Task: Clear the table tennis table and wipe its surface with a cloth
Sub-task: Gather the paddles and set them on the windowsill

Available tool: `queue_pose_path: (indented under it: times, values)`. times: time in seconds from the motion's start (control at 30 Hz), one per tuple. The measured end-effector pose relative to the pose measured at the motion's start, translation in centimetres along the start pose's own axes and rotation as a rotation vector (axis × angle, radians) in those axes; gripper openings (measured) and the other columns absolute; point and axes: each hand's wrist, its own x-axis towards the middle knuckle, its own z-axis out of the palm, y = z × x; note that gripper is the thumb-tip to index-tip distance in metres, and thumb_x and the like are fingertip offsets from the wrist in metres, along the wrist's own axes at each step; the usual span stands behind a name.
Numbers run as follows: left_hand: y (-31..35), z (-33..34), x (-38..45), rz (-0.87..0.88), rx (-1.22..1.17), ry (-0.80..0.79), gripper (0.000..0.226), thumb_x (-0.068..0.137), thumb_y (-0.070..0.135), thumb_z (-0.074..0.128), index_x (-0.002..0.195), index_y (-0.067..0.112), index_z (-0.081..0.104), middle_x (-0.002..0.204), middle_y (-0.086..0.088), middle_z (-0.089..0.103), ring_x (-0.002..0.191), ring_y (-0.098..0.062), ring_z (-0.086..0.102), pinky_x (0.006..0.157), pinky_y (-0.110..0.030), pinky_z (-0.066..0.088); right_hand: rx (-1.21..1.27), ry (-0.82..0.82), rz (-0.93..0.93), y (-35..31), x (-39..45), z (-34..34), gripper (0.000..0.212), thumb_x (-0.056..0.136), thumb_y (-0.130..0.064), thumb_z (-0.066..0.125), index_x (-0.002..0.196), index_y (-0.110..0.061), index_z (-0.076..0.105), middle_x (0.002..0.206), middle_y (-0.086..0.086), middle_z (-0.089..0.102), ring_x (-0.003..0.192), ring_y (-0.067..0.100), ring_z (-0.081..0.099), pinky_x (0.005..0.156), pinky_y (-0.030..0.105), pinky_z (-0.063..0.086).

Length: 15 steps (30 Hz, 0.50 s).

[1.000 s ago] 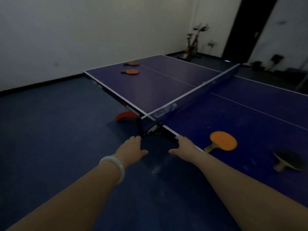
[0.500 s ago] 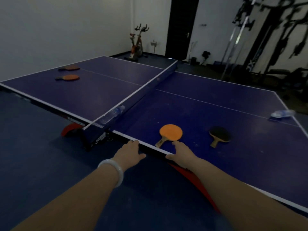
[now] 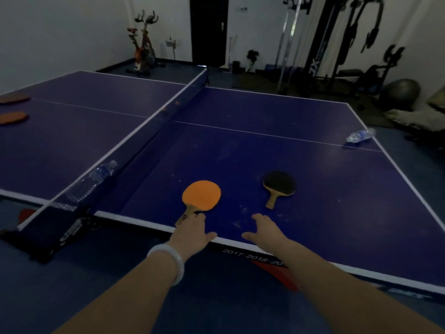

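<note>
Two flat orange-faced paddles (image 3: 13,107) lie far left of the left hand, on the far half of the blue table tennis desk (image 3: 313,165). A clear plastic water bottle (image 3: 92,180) lies on its side against the dark net (image 3: 134,145), up and left of the left hand. Left hand (image 3: 192,233), white bangle (image 3: 172,260) on the wrist, palm down over the near desk edge, fingers straight and loosely spread, fingertips touching the wooden handle of the round orange-rubber paddle (image 3: 201,195) that lies flat just ahead of it. Cannot tell if they press it. Right hand (image 3: 267,231) just beside, also palm down, fingers spread, holding nothing, over bare desk. Black-rubber paddle with wooden handle (image 3: 279,185) lies flat just ahead of the right hand, not touching. Second clear bottle (image 3: 360,135) lies on its side at the desk's far right edge, well away from the right hand.
</note>
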Motion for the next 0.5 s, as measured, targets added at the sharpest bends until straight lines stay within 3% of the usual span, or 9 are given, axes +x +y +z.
queue_pose_path:
  times: [0.23,0.5]
  values:
    - [1.4,0.4,9.5,0.152,0.096,-0.058,0.063,0.095,0.053,0.048,0.143,0.013,0.033,0.139,-0.004,0.043,0.123,-0.02,0.043,0.098,-0.029,0.037,0.125,0.096,0.182,1.8,4.8,-0.7,0.074,0.092,-0.038,0.065,0.15,-0.01,0.028,0.146,0.01,0.038,0.128,0.023,0.044,0.105,0.033,0.042]
    - [2.8,3.7,16.1,0.233,0.07,-0.135,0.068,0.093,0.054,0.051,0.144,0.014,0.031,0.142,-0.005,0.039,0.126,-0.02,0.042,0.104,-0.034,0.039,0.274,0.185,0.333,3.8,9.8,-0.6,0.073,0.092,-0.04,0.065,0.149,-0.011,0.029,0.144,0.01,0.039,0.126,0.024,0.046,0.101,0.035,0.045]
